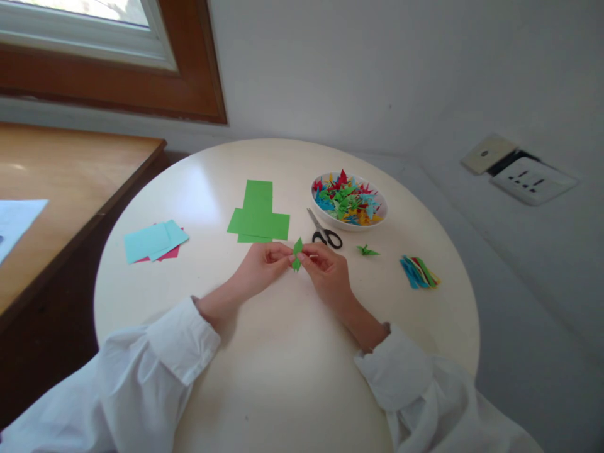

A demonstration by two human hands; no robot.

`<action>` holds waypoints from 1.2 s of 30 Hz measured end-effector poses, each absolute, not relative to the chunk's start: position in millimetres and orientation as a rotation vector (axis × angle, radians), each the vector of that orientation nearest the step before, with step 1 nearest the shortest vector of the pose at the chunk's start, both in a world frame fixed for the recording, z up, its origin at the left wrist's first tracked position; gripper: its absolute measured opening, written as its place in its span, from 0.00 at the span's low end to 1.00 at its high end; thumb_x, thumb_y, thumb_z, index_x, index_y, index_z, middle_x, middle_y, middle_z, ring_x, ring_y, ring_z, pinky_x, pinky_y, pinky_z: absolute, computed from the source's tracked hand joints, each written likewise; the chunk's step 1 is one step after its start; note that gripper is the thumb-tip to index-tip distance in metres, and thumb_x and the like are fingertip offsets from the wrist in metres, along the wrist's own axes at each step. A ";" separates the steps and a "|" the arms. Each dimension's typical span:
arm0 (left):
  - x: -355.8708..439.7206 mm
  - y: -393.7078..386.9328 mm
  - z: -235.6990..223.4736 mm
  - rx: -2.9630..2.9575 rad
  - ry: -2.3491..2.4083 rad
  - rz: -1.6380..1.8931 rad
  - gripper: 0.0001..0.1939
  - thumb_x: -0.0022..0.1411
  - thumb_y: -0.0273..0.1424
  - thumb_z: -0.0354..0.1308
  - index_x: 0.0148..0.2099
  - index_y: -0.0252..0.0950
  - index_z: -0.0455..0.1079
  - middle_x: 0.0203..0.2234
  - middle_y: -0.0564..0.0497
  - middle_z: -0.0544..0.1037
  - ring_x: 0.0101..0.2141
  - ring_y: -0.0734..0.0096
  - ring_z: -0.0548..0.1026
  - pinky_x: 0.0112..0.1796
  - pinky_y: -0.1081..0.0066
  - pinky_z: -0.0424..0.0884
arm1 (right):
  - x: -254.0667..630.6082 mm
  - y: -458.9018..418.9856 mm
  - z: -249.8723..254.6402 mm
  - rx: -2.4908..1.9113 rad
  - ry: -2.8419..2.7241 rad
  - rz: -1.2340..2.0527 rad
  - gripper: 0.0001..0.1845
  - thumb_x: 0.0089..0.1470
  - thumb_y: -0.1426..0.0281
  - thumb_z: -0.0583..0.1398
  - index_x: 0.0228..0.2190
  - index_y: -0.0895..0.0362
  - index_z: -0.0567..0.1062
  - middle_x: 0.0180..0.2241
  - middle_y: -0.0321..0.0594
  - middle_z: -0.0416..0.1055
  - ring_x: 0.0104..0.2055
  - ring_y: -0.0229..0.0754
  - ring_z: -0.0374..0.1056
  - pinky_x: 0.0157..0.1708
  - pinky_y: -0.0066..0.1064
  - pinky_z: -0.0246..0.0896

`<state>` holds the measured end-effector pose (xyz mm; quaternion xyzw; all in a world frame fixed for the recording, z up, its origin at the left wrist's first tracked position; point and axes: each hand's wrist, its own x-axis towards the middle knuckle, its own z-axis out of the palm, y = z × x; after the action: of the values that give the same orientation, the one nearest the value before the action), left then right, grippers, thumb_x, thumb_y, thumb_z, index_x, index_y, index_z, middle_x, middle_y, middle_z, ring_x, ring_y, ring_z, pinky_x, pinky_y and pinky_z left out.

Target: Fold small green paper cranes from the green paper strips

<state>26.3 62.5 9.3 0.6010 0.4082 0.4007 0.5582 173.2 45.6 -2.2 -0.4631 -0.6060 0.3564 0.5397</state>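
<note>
A small folded green paper (297, 253), narrow and pointed at both ends, is held upright over the middle of the table. My left hand (268, 264) pinches its left edge between thumb and fingers. From the other side, my right hand (326, 267) pinches the right edge. Just beyond my right hand lie scissors (321, 231) with black handles. A finished green paper crane (367, 250) rests to the right of that hand. Flat sheets of green paper (258, 214) overlap on the table beyond my left hand.
A white bowl (346, 224) full of colourful paper cranes stands at the back right of the round white table (278, 377). Coloured paper strips (419, 272) lie at the right. Light blue and pink sheets (153, 242) sit at the left. A wooden desk (75, 163) is beyond.
</note>
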 end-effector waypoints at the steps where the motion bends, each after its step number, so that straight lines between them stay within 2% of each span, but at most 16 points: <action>1: 26.3 62.6 9.1 1.416 0.957 0.939 0.10 0.50 0.34 0.60 0.29 0.30 0.74 0.28 0.46 0.78 0.27 0.72 0.72 0.28 0.76 0.65 | 173.3 46.3 -2.4 -1.107 -1.417 0.885 0.04 0.46 0.71 0.59 0.28 0.56 0.75 0.28 0.37 0.71 0.29 0.36 0.66 0.27 0.27 0.61; 9: 25.7 64.5 3.6 1.330 0.903 0.865 0.06 0.47 0.29 0.61 0.28 0.30 0.74 0.26 0.48 0.78 0.27 0.72 0.73 0.31 0.74 0.69 | 174.4 48.9 -2.7 -1.039 -1.395 0.976 0.04 0.43 0.72 0.60 0.26 0.55 0.75 0.28 0.37 0.71 0.29 0.37 0.66 0.24 0.27 0.61; 13: 24.8 64.8 2.4 1.241 0.928 0.851 0.04 0.47 0.27 0.60 0.28 0.31 0.74 0.23 0.50 0.77 0.25 0.76 0.73 0.29 0.76 0.68 | 174.8 48.8 -4.3 -1.004 -1.461 0.860 0.05 0.43 0.73 0.60 0.26 0.53 0.76 0.27 0.38 0.70 0.31 0.38 0.66 0.27 0.29 0.62; 20: 24.8 62.0 9.2 1.026 0.898 0.825 0.03 0.45 0.25 0.62 0.26 0.30 0.74 0.22 0.51 0.76 0.24 0.77 0.73 0.33 0.74 0.71 | 178.3 47.2 -2.4 -1.000 -1.599 0.770 0.11 0.45 0.77 0.57 0.28 0.52 0.78 0.30 0.38 0.70 0.33 0.38 0.66 0.31 0.30 0.63; 36: 24.5 62.3 12.1 0.944 0.846 0.806 0.06 0.44 0.28 0.65 0.27 0.30 0.75 0.25 0.49 0.78 0.27 0.76 0.73 0.37 0.71 0.71 | 181.7 47.3 -4.7 -1.064 -1.684 0.705 0.14 0.45 0.78 0.56 0.29 0.51 0.78 0.32 0.38 0.70 0.35 0.38 0.66 0.34 0.31 0.64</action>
<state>24.5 62.3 12.1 0.4287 0.3845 0.3663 0.7309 181.7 47.3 -4.7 -0.4384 -0.6938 0.2904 0.4920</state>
